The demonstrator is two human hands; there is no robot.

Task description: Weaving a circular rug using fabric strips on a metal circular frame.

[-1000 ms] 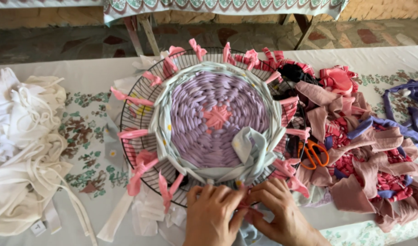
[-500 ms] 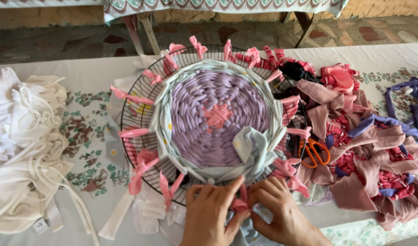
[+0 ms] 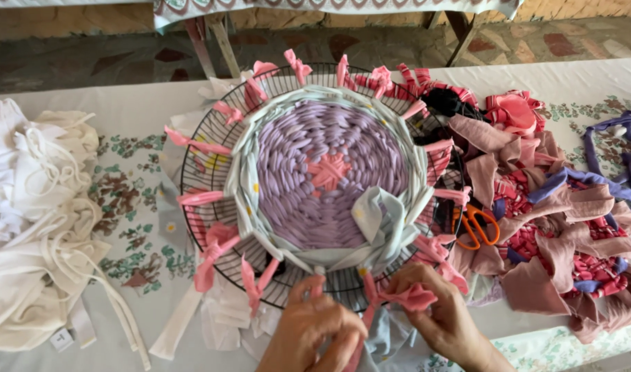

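Several heaps of cloth framed the work as we looked across the table [image 3: 122, 117] from the left: first a pile of white fabric strips [image 3: 40, 227], then the round black wire frame [image 3: 198, 138] with pink strips knotted around its rim like spokes. Inside it lay the woven round [image 3: 329, 179], lilac through the middle, with a pink knot at its centre and a pale blue-green band around the outside.

Our left hand [image 3: 315, 331] was at the frame's near edge, fingers pinched narrowly on a pink spoke just below the weave. Just beside it, our right hand [image 3: 432, 310] was closed around a bunched pink strip [image 3: 412, 297], with pale blue cloth trailing beneath both hands. We could not tell exactly how the strip passed between the fingers.

We judged the step to be securing or threading a strip at the near rim, where the outer band ended. The next move seemed to call for steady tension on the spoke while the loose strip was drawn over and under it.

Farther right lay orange-handled scissors [image 3: 475, 226], then a big tangle of dusty pink, red-patterned and purple scraps [image 3: 570, 227].
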